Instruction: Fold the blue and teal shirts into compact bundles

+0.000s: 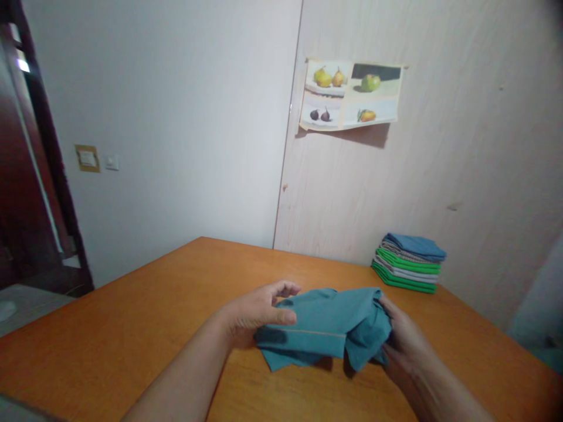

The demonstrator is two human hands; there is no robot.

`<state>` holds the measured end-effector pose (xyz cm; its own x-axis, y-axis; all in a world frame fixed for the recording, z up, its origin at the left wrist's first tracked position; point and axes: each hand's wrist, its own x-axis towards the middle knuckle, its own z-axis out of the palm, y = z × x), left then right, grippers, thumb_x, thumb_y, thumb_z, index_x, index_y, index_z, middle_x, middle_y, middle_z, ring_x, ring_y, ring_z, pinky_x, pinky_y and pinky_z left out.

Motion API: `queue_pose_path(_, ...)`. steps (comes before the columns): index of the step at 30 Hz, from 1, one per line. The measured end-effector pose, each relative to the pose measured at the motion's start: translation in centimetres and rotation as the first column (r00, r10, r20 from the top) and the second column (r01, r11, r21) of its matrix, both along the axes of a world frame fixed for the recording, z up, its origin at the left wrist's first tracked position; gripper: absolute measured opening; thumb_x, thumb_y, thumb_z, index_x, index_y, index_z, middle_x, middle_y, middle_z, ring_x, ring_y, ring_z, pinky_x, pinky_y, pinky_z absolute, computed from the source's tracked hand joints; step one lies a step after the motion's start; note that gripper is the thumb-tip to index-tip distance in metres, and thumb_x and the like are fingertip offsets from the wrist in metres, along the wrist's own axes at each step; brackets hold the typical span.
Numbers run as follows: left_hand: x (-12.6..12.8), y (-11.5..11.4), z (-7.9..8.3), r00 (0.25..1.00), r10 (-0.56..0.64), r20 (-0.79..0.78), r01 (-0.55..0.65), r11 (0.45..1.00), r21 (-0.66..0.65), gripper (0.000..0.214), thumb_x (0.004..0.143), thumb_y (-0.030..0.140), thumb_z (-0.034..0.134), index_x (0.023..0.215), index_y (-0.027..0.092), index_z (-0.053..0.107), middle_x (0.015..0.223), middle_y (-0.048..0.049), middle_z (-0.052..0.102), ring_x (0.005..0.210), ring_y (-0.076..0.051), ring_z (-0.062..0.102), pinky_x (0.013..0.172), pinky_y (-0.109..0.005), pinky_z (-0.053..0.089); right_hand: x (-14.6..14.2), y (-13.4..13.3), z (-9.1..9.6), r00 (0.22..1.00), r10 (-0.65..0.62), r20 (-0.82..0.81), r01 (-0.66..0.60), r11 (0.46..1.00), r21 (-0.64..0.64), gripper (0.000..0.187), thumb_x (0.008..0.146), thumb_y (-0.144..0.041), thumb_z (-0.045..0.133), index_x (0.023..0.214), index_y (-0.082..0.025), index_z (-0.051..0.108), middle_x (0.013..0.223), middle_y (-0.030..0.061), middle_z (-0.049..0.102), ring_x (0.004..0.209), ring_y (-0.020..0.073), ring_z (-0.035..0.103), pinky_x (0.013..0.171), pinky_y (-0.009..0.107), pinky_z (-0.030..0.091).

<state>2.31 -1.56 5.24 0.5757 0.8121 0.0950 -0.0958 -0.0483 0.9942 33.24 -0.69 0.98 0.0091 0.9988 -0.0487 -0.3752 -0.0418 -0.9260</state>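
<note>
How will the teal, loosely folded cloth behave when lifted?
That cloth is likely floppy: its right end crumples at the right hand. It's probably light, its edges looking thin. The loose folds may fall open.

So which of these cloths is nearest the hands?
The rumpled teal cloth; the others lie neatly folded in the blue-topped stack farther back.

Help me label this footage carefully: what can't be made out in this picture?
Head view:
Right hand: most fingers, hidden by the teal cloth.
Teal cloth: full shape, hidden by its own folds.
Wall switch: markings, too small.
White object: cut off by the left picture edge.
</note>
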Motion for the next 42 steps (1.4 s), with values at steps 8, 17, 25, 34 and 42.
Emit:
queue_pose_path(8,0.0,1.5,-2.6,0.657,0.262,-0.707,0.144,0.876,0.459,0.095,0.048,0.035,0.088,0.138,0.025,0.057,0.150,-0.0138,0.047,0.140,-0.042,0.036,0.116,-0.053,0.023,0.8,0.6,0.9,0.987,-0.132,-0.094,0.133,0.991,0.007,0.030,0.090,-0.050,0.058,0.086,-0.022,0.070,0.082,0.0043,0.079,0.084,0.0261,0.074,0.091,0.043,0.055)
queue_pose_path(17,0.7,2.0,-1.3,0.959,0.279,-0.052,-0.269,0.952,0.147,0.016,0.085,0.029,0.058,0.088,0.018,0.069,0.081,-0.0024,0.071,0.076,-0.020,0.064,0.068,-0.026,0.050,3.0,0.3,2.0,0.995,-0.098,-0.026,0.100,0.990,0.099,0.031,0.083,-0.046,0.069,0.097,-0.018,0.072,0.094,0.0063,0.079,0.091,0.0243,0.074,0.089,0.036,0.055)
queue_pose_path(25,-1.6,2.6,2.1,0.818,0.490,0.302,-0.331,0.830,-0.450,0.025,0.084,0.025,0.061,0.102,0.012,0.070,0.087,-0.0112,0.076,0.075,-0.027,0.073,0.072,-0.041,0.059,3.2,-1.8,2.9,0.955,0.269,-0.121,-0.267,0.963,0.040,0.034,0.086,-0.046,0.067,0.104,-0.018,0.073,0.102,0.0098,0.078,0.105,0.0277,0.071,0.102,0.045,0.049)
queue_pose_path(34,-0.1,4.3,-1.5,0.842,0.448,0.301,-0.382,0.888,-0.255,0.033,0.082,0.031,0.074,0.111,0.020,0.063,0.119,-0.0088,0.070,0.102,-0.019,0.068,0.090,-0.032,0.053,5.1,-0.4,2.4,0.974,0.079,0.212,-0.069,0.996,-0.054,0.029,0.083,-0.045,0.070,0.092,-0.018,0.073,0.091,0.0088,0.078,0.083,0.0254,0.073,0.083,0.039,0.056)
queue_pose_path(42,1.4,3.6,-2.0,0.825,0.564,-0.031,-0.543,0.808,0.229,0.037,0.079,0.042,0.072,0.106,0.016,0.067,0.112,-0.0110,0.069,0.103,-0.024,0.063,0.094,-0.035,0.046,6.8,1.9,-0.1,0.601,-0.376,0.706,0.254,0.927,0.277,0.008,0.065,-0.029,0.075,0.069,-0.023,0.070,0.070,0.0026,0.069,0.080,0.0239,0.064,0.077,0.034,0.047)
